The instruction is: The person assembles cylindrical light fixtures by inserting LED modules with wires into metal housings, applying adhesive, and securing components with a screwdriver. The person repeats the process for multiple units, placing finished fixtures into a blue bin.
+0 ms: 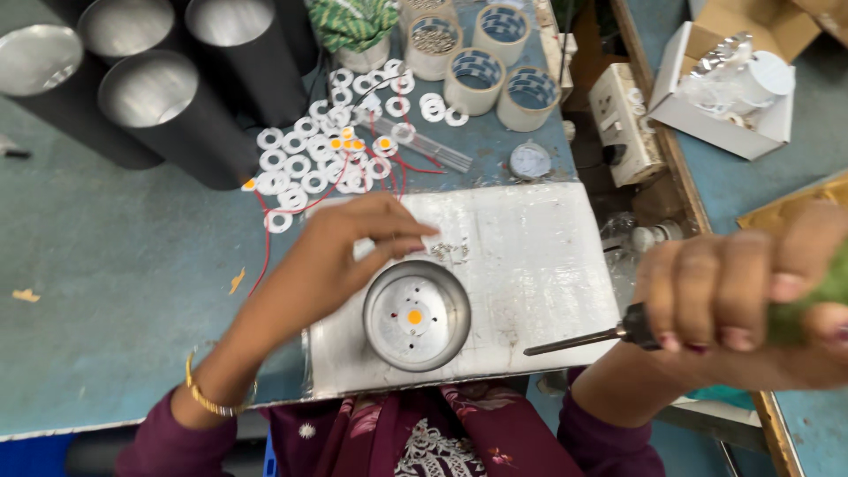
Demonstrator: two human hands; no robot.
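Behind metal cup (416, 315): white rings (311, 163), black cylinders (177, 115), tape rolls (477, 79).

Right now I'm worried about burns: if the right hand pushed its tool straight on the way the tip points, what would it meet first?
Probably the round metal cup: the tool in the right hand points left at its rim. Height is unclear; it might pass above.

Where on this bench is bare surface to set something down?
Free: the teal table left of the left hand, below the black tubes; also the metal plate right of the round housing. Crowded: the white rings and tape rolls behind.
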